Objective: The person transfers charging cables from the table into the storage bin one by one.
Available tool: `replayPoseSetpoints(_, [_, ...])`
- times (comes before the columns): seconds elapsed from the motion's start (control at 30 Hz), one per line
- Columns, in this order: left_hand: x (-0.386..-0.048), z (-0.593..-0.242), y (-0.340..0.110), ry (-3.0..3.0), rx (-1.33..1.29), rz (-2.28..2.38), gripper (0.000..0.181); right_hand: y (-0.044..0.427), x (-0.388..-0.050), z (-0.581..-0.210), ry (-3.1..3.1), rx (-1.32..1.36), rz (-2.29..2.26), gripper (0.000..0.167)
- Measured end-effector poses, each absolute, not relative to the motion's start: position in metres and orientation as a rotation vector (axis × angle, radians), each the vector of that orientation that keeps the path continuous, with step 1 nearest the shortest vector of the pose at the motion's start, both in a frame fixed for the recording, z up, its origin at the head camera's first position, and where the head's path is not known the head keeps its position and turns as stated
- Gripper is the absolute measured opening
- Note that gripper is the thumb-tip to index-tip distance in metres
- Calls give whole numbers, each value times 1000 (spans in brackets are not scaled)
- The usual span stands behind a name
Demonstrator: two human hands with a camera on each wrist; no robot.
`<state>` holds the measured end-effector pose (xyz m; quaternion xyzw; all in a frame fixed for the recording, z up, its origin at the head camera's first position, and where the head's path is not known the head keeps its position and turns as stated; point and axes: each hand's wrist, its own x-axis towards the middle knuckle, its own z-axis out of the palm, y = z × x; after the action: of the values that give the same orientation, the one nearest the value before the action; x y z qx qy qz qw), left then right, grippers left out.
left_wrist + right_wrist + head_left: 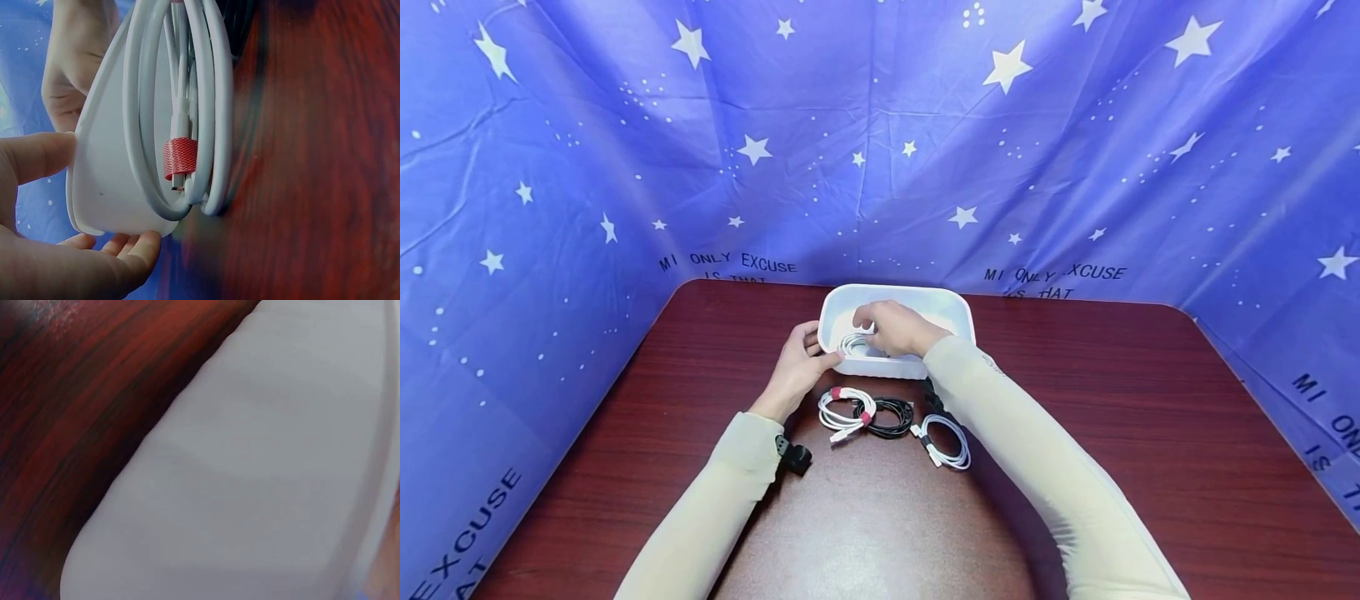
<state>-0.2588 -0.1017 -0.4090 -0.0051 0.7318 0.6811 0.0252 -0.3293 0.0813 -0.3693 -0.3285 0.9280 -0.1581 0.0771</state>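
Observation:
A white bin (pixel 887 367) stands on the table. My left hand (pixel 793 371) grips its left end, thumb at the rim and fingers against the outside; the left wrist view shows this hand (pixel 59 269) on the bin (pixel 103 181). Inside the bin, my right hand (pixel 898 329) pinches a coiled white cable (pixel 850 343) with bent fingers, partly hiding it. In front of the bin lies a white cable with red ties (pixel 825 412), large in the left wrist view (pixel 219 125). The right wrist view shows mostly the bin's outer wall (pixel 250 456).
A black coiled cable (pixel 891 433) lies beside the red-tied one, and a white coil with a black tie (pixel 962 450) lies to its right. Another dark item is partly hidden by the right sleeve. A blue star-patterned curtain (pixel 880 192) surrounds the dark red table (pixel 1112 375).

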Motion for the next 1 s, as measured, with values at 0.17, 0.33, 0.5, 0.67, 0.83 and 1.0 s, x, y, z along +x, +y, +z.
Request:
replayPoseSetpoints(0.17, [-259, -409, -101, 2261, -19, 2105, 68, 83, -325, -365, 2781, -1002, -497, 31])
replayPoseSetpoints(0.33, [-258, -408, -101, 2251, -17, 2107, 68, 88, -320, -359, 2779, -1020, -535, 32])
replayPoseSetpoints(0.5, [-259, -408, -102, 2251, -21, 2104, 68, 94, -316, -353, 2780, -1018, -575, 34])
replayPoseSetpoints(0.67, [-259, -408, -101, 2252, -22, 2099, 69, 99, -312, -353, 2787, -1029, -587, 34])
replayPoseSetpoints(0.83, [-260, -408, -101, 2247, -21, 2097, 69, 101, -303, -349, 2775, -1066, -608, 34])
replayPoseSetpoints(1.0, [-259, -408, -102, 2242, -17, 2089, 69, 101, -293, -347, 2772, -1100, -591, 36])
